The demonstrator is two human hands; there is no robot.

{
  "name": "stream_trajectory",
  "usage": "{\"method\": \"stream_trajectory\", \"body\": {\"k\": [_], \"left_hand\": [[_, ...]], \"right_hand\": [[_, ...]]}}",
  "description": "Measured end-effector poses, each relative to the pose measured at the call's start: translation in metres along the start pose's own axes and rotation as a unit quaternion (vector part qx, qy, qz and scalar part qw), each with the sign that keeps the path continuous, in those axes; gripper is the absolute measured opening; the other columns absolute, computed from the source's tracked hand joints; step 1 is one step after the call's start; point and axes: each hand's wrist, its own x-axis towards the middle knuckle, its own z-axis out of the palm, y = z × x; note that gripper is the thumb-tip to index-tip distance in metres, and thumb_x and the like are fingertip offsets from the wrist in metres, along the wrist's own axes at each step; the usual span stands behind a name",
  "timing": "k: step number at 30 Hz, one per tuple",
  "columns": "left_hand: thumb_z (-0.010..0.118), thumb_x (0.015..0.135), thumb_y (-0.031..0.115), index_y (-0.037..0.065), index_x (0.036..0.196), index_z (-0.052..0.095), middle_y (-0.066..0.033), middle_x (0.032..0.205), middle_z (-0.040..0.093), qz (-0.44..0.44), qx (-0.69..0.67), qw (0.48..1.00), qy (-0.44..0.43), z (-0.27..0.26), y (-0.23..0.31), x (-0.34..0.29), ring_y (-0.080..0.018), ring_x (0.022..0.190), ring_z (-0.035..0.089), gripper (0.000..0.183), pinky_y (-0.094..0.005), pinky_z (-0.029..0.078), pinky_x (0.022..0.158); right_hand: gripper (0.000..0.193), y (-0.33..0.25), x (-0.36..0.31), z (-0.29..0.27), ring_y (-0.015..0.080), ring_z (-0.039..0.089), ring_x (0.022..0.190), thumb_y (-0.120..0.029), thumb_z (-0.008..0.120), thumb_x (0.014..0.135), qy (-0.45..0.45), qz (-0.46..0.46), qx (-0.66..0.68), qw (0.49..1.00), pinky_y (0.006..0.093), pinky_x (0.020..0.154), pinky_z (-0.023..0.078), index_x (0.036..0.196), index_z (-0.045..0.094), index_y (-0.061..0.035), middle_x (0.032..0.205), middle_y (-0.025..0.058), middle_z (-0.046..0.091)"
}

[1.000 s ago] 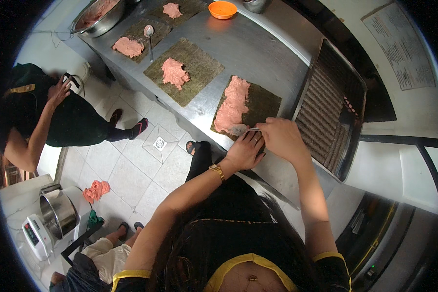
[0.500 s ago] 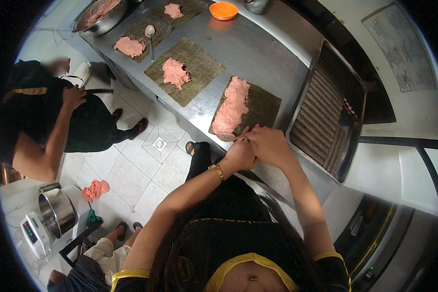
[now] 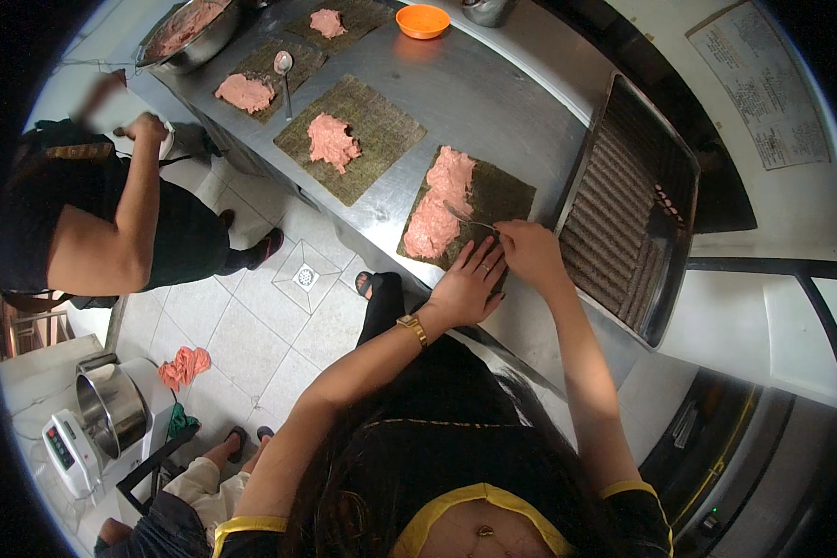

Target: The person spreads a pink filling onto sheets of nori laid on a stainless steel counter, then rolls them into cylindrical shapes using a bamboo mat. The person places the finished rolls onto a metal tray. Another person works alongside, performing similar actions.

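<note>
In my right hand (image 3: 532,255) is a metal spoon (image 3: 475,221), pinched by its handle, with its bowl on a strip of pink ground-meat paste (image 3: 434,221). The paste runs along the left part of a dark green seaweed sheet (image 3: 508,199) at the table's near edge. My left hand (image 3: 463,293), wearing a ring and a gold watch, rests on the sheet's near corner with fingers stretched out. Left of it lies another seaweed sheet (image 3: 381,126) with a lump of paste (image 3: 331,143) on it.
A ridged metal tray (image 3: 614,223) stands on the right. Farther off are an orange bowl (image 3: 423,21), a second spoon (image 3: 285,79), more topped sheets and a steel bowl (image 3: 181,42) of paste. One co-worker (image 3: 121,205) stands left; another person's legs show lower left, near a mixing-bowl machine (image 3: 107,409).
The spoon has moved from the paste's near end up toward its middle. My hands, which were together, have parted; the left fingers now spread on the sheet. The co-worker's arm has risen.
</note>
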Motion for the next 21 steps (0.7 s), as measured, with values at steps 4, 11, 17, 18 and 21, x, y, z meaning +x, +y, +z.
{"method": "stream_trajectory", "body": {"k": [4, 11, 17, 18, 21], "left_hand": [[0.047, 0.09, 0.043, -0.001, 0.139, 0.041, -0.0205, 0.146, 0.039, -0.03, -0.001, 0.995, -0.1, -0.009, 0.002, 0.003, -0.0363, 0.141, 0.025, 0.067, -0.05, 0.014, 0.117], [0.043, 0.089, 0.041, -0.002, 0.143, 0.035, -0.0198, 0.151, 0.032, 0.006, 0.007, 1.0, 0.014, -0.001, 0.0, 0.0, -0.038, 0.144, 0.02, 0.07, -0.0512, 0.01, 0.117], [0.043, 0.089, 0.039, 0.004, 0.149, 0.028, -0.0179, 0.155, 0.026, -0.036, 0.014, 0.999, 0.001, 0.008, 0.01, 0.001, -0.0379, 0.143, 0.021, 0.071, -0.0518, 0.01, 0.117], [0.043, 0.089, 0.039, 0.004, 0.148, 0.029, -0.0187, 0.153, 0.028, -0.036, 0.014, 0.999, 0.003, 0.011, 0.012, 0.0, -0.0378, 0.143, 0.022, 0.07, -0.0521, 0.011, 0.116], [0.045, 0.09, 0.038, 0.005, 0.143, 0.037, -0.0203, 0.147, 0.037, -0.033, 0.006, 0.999, -0.022, 0.01, 0.015, 0.0, -0.0372, 0.139, 0.029, 0.063, -0.0525, 0.016, 0.114]], "right_hand": [[0.025, -0.02, -0.016, -0.003, 0.0335, 0.066, 0.086, -0.014, 0.052, 0.084, -0.022, -0.027, -0.029, 0.999, 0.0455, 0.071, 0.053, 0.104, 0.066, -0.0063, 0.095, 0.0158, 0.068], [0.023, -0.033, -0.034, 0.011, 0.0335, 0.068, 0.076, -0.017, 0.05, 0.084, -0.049, -0.053, -0.068, 0.995, 0.0459, 0.064, 0.054, 0.099, 0.064, -0.0064, 0.089, 0.0135, 0.067], [0.029, -0.045, -0.037, 0.006, 0.0315, 0.067, 0.083, -0.015, 0.051, 0.083, -0.068, -0.056, -0.071, 0.994, 0.0457, 0.069, 0.054, 0.107, 0.064, -0.0073, 0.093, 0.012, 0.066], [0.029, -0.047, -0.037, 0.004, 0.0305, 0.067, 0.086, -0.014, 0.051, 0.083, -0.07, -0.049, -0.07, 0.994, 0.0457, 0.072, 0.054, 0.108, 0.065, -0.0077, 0.094, 0.011, 0.066], [0.028, -0.039, -0.026, 0.012, 0.0244, 0.061, 0.091, -0.014, 0.054, 0.082, 0.017, -0.149, -0.097, 0.984, 0.0413, 0.075, 0.05, 0.108, 0.067, -0.0116, 0.09, 0.005, 0.062]]}}
